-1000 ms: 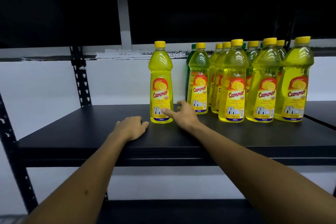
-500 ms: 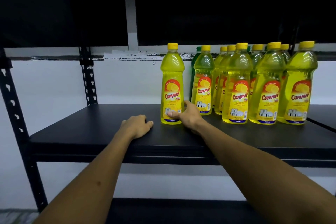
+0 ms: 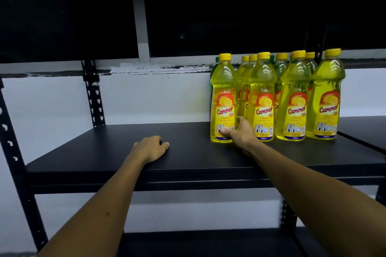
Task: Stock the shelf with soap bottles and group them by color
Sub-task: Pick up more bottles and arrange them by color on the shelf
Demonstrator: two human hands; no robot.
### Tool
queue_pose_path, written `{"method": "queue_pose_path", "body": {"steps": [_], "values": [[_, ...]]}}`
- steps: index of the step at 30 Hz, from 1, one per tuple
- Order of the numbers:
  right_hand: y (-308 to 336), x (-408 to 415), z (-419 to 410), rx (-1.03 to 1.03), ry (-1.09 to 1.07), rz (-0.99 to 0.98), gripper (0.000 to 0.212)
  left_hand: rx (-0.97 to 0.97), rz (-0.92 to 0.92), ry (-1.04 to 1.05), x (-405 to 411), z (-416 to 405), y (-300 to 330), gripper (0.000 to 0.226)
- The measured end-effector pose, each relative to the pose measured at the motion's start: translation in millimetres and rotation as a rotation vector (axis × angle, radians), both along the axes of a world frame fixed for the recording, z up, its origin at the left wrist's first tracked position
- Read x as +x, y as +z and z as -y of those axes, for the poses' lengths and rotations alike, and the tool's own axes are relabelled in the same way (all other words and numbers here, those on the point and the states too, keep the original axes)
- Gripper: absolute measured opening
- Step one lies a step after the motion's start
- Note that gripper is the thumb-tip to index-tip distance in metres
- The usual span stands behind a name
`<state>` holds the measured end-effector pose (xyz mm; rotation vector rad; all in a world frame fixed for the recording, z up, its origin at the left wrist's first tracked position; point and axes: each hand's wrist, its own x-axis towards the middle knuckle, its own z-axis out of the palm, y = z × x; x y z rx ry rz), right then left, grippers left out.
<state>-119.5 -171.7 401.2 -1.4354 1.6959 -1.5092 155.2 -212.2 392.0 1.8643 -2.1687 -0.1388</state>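
A: While the right hand (image 3: 240, 134) reaches in from five o'clock, its fingers are wrapped low around the leftmost yellow bottle (image 3: 223, 98), thumb across the bottom of the label.

B: And that bottle stands upright on the black shelf (image 3: 125, 152), at about two o'clock from the middle of the view, just beside its neighbours.

A: Look at it: clear plastic, bright yellow liquid, a yellow screw cap, and a label with a red arch, a lemon picture and the name "Cammer" in red script.

B: Same dress all along the yellow group (image 3: 292, 98). Three more stand in the front row to its right, packed close, with further yellow caps showing in a row behind.

A: I can pick out a green bottle (image 3: 213, 75) too, peeking out behind the leftmost one at its ten o'clock. Only a sliver of it shows.

B: Over to the left hand (image 3: 151, 148). It rests on the shelf near the front edge, at roughly nine o'clock from the held bottle and well apart from it.

A: Fingers loosely curled under, knuckles up, holding nothing at all.

B: Behind everything, a white wall (image 3: 146, 100) with a scuffed dark stripe along its top, and a perforated black upright (image 3: 94, 100) at ten o'clock.

A: Down at six o'clock a lower shelf (image 3: 198, 242) of the same rack shows, dark as the one above.
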Motion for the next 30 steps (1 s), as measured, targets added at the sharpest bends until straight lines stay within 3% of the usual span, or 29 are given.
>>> {"method": "queue_pose_path", "body": {"steps": [4,9,30], "values": [[-4,-2,3,-0.027,-0.078,-0.056,0.045,0.000,-0.009,-0.001,2,2,-2,0.049],[-4,0,1,-0.022,-0.156,-0.086,0.040,-0.001,-0.012,-0.001,2,3,-2,0.049],[-2,0,-7,0.020,-0.176,-0.050,0.039,0.007,-0.026,0.000,2,1,-1,0.050]]}}
